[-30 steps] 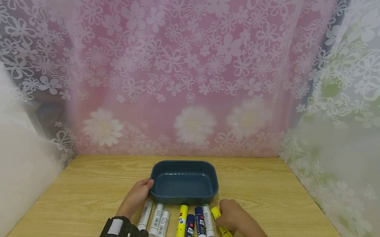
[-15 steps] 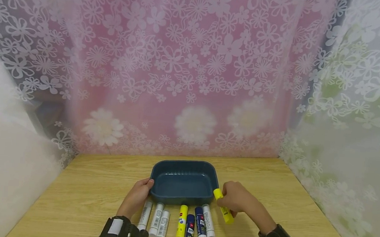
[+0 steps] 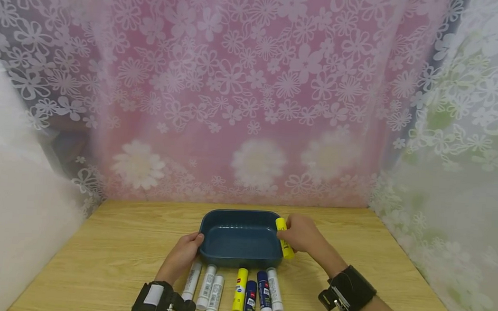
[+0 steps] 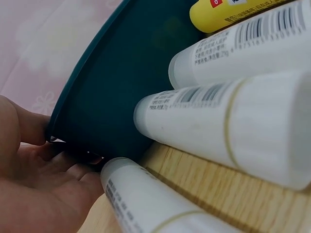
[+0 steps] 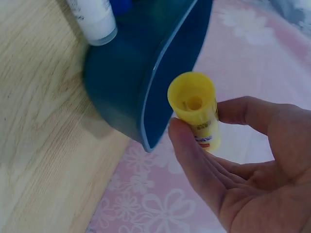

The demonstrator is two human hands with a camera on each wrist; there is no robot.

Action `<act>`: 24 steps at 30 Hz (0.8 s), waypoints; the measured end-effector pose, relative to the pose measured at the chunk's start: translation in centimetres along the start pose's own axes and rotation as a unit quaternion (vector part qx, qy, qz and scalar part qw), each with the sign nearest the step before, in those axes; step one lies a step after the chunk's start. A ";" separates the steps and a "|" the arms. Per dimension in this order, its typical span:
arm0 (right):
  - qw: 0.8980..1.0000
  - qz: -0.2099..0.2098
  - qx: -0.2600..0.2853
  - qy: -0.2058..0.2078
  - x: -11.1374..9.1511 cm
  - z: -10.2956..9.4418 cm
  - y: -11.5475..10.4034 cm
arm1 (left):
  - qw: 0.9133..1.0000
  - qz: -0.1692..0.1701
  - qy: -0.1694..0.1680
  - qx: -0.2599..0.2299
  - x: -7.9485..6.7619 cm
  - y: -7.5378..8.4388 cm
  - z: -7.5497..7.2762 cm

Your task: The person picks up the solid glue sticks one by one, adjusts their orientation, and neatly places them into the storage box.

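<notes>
In the head view, my right hand [image 3: 304,235] pinches a yellow glue stick [image 3: 286,249] at the right rim of a dark blue rectangular dish [image 3: 240,262]. The right wrist view has the stick's hollow yellow end [image 5: 193,97] facing the camera, thumb and fingers on opposite sides, beside the dish wall [image 5: 121,92]. My left hand [image 3: 181,256] grips the dish's left side. From the left wrist, the thumb [image 4: 34,127] lies at the rim and the fingers [image 4: 63,170] curl beneath it. The dish's inside shows bare in the head view.
Before the dish lie several glue sticks: white ones [image 3: 214,298] on the left, a yellow one [image 3: 239,293] in the middle, navy ones [image 3: 250,300] and another white one [image 3: 275,292] to the right. Floral curtains [image 3: 252,103] surround the wooden table [image 3: 110,256].
My right hand has lifted the yellow glue stick from the right end of the row and carried it up and leftward to the dish's right rim. The left hand keeps its place on the dish.
</notes>
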State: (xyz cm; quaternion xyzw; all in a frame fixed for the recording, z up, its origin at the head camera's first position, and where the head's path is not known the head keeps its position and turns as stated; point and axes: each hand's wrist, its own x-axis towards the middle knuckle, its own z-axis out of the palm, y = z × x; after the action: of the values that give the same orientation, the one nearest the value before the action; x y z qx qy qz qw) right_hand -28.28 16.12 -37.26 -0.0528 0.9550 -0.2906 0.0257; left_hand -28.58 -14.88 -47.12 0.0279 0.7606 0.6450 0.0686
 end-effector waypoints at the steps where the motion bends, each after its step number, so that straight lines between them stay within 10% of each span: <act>1: 1.000 0.000 -0.006 0.004 0.4 0.1 -0.1 | 1.000 0.001 0.001 0.000 0.0 0.0 0.0; 24: 0.994 -0.058 -0.084 0.030 6.1 6.0 0.1 | 1.000 0.007 0.014 0.019 0.1 -0.1 0.0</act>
State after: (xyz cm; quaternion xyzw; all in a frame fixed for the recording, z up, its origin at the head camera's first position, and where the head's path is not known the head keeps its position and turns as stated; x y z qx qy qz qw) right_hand -33.89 12.17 -42.39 -0.1010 0.9718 -0.2116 -0.0238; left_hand -28.69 -14.93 -47.25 0.0255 0.7736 0.6310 0.0531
